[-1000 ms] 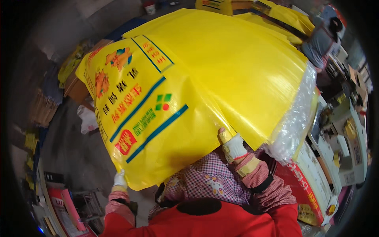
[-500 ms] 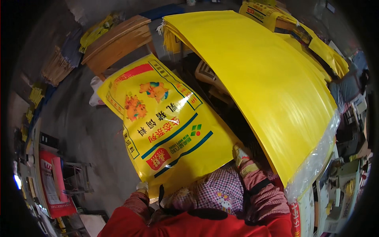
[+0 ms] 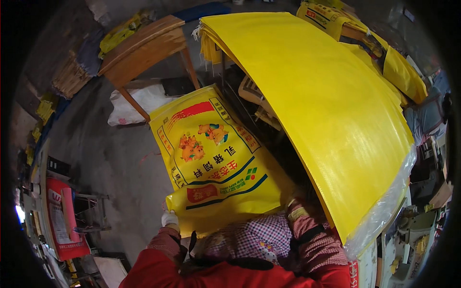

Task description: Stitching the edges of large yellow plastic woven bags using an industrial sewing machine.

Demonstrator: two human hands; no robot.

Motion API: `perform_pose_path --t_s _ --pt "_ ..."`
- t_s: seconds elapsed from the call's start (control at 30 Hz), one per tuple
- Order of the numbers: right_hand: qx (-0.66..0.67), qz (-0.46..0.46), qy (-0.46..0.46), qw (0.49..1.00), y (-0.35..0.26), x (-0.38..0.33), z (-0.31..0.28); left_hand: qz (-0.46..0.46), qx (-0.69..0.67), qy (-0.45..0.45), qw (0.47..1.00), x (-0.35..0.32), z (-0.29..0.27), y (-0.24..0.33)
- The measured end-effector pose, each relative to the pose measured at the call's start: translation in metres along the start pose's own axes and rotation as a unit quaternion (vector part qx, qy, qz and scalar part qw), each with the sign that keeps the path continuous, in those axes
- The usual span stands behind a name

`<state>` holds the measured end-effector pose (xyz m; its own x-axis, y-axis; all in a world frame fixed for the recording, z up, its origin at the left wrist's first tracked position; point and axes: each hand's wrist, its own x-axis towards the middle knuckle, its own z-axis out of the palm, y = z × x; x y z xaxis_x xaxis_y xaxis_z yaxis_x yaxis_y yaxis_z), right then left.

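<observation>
A yellow printed woven sack (image 3: 206,158) with cartoon pigs on it hangs in front of my lap, its far end tilted away from me. At its near left corner, my left hand (image 3: 169,219) in a white glove grips the edge, which is folded over there. My right hand (image 3: 296,209) is closed at the near right corner, partly in shadow, with a light-coloured band at the wrist. To the right of the sack, a large stack of flat yellow sacks (image 3: 307,105) lies with its edge beside my right forearm.
A wooden table (image 3: 141,48) stands at the far left with a white bag (image 3: 137,103) on the floor by its legs. Clear plastic film (image 3: 384,201) covers the stack's near right edge. A red-and-white sack (image 3: 62,216) and a stool-like metal frame (image 3: 93,213) are at left.
The held sack has swung right and its far end has come nearer, uncovering the white bag and table legs. My left hand has moved slightly up and left, with the corner now folded.
</observation>
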<state>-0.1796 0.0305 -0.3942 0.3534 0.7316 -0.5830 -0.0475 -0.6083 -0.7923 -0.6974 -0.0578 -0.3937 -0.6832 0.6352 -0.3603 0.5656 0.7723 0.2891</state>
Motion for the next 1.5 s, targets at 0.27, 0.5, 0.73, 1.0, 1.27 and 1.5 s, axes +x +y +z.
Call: perform_pose_path --t_s 0.27,0.5,0.73,1.0,1.27,1.5 --pt "-0.035 0.003 -0.088 0.996 -0.008 0.022 0.039 -0.057 -0.010 0.112 0.992 0.019 -0.039 0.017" --pt "-0.041 -0.017 -0.073 0.996 -0.027 0.042 0.045 -0.002 -0.034 0.104 0.994 0.000 -0.039 0.061" --pt "-0.031 0.002 -0.053 0.998 -0.019 0.019 0.004 0.029 0.064 0.082 0.994 0.006 -0.041 0.123" --pt "-0.067 0.020 -0.113 0.991 -0.013 0.028 0.022 0.003 0.021 0.109 0.994 -0.007 -0.051 0.104" --pt "-0.085 0.019 -0.121 0.989 -0.030 0.017 0.021 0.029 0.109 0.064 0.992 -0.003 -0.010 0.061" --pt "-0.097 -0.010 -0.121 0.988 -0.054 -0.040 0.004 -0.164 -0.284 0.017 0.944 0.046 0.065 0.000"
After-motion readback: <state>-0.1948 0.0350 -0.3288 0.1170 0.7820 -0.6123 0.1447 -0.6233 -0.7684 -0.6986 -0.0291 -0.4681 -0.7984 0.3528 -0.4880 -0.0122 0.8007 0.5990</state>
